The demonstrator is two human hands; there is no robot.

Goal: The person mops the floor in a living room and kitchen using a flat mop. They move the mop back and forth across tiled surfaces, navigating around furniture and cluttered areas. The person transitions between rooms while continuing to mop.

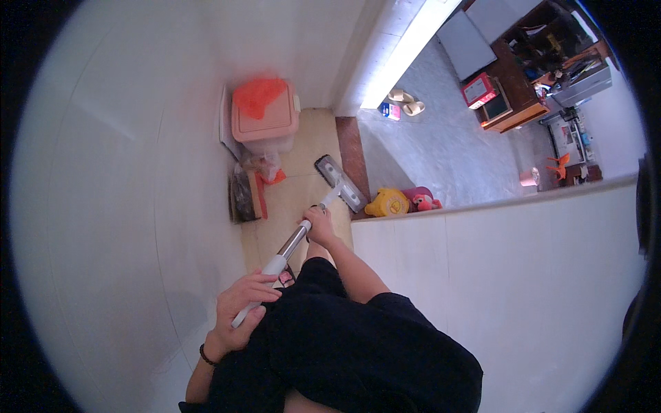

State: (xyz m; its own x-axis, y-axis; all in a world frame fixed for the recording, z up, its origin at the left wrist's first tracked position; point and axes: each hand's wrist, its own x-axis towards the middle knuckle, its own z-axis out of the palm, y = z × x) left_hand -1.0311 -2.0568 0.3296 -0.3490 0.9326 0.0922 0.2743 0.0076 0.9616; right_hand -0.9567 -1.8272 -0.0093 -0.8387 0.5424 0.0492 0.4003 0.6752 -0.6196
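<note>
A flat mop's wide head (341,184) lies on the beige tiled floor, slanting beside the reddish-brown threshold strip. Its white and metal pole (293,242) runs from there down towards my body. Around the lower part of the pole, near the mop head, my right hand (318,225) is closed. My left hand (245,308), with a dark bead bracelet at the wrist, holds the white upper end between thumb and fairly straight fingers. Part of my foot in a dark sandal with a pink patch (285,277) shows beside the pole.
A pink-lidded storage box (266,126) with an orange bag (258,95) stands by the left wall, near a cardboard box (256,196). A yellow container (388,203) and a red plush toy (424,201) sit by the doorway's right wall. Slippers (413,108) lie beyond the threshold (352,155).
</note>
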